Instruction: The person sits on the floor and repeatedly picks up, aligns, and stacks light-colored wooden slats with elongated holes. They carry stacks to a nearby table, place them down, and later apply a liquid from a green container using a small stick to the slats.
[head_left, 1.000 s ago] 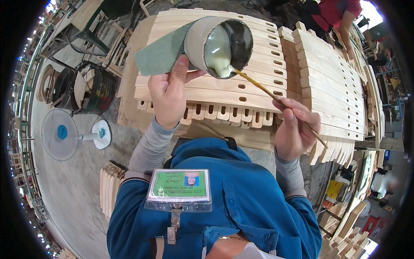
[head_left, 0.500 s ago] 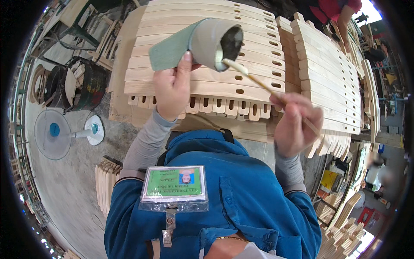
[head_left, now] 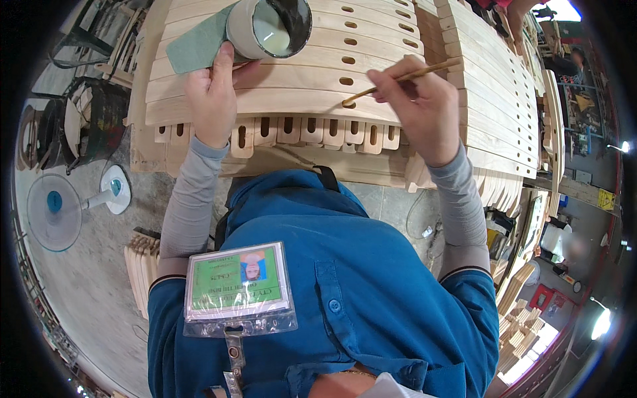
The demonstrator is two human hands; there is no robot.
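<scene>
My left hand (head_left: 213, 99) grips a light grey cup (head_left: 245, 30) together with a stiff pale green sheet (head_left: 199, 50) that sticks out to its left. Pale, milky liquid (head_left: 269, 33) shows inside the cup, whose rim is dark. Between the fingers of my right hand (head_left: 428, 106) is a thin wooden stick (head_left: 428, 69), its lower tip at a slot in the nearest of the light wooden boards (head_left: 265, 93). These boards lie side by side, each with an oval slot near its right end.
Slotted board ends (head_left: 312, 129) project below the front edge. More boards (head_left: 497, 99) are stacked on the right. A white fan (head_left: 54, 202) and a dark bin (head_left: 96, 126) stand on the floor at left. Part of another person (head_left: 516, 16) shows at far right.
The stick has left the cup's mouth and come down to the slot of the nearest board. The cup, tilted sideways before, now shows the liquid inside. The whole view has shifted.
</scene>
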